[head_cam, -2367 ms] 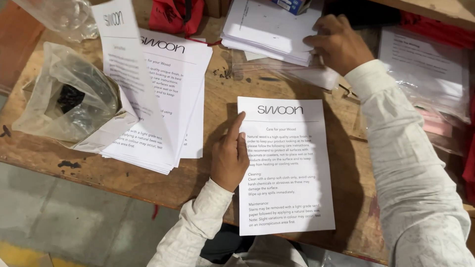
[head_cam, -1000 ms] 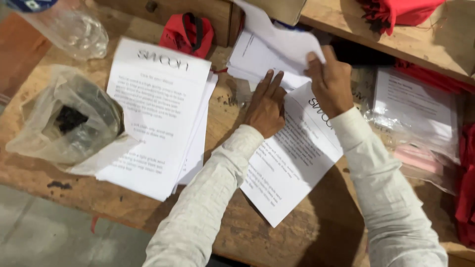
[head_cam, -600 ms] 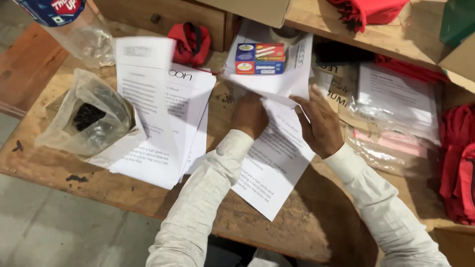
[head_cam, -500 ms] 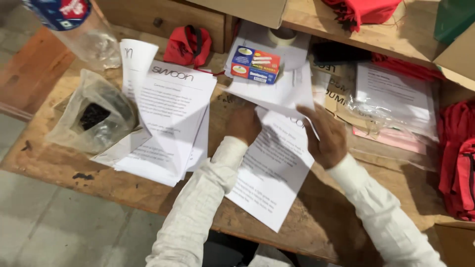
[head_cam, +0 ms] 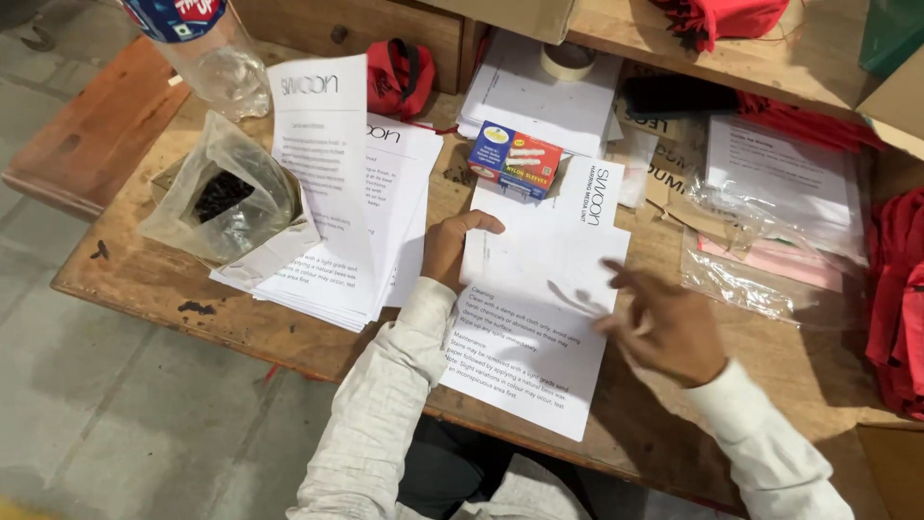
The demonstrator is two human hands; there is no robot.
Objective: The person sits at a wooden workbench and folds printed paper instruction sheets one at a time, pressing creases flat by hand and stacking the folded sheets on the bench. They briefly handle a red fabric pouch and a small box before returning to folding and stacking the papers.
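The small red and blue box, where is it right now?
In the head view the small red and blue box lies on the wooden table, just beyond the folded printed sheet under the left hand, near the white paper stack.

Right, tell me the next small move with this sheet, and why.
Probably press the fold flat with the right hand: the sheet has its top part turned down, the left hand pins its left edge, and the right hand hovers just off the paper.
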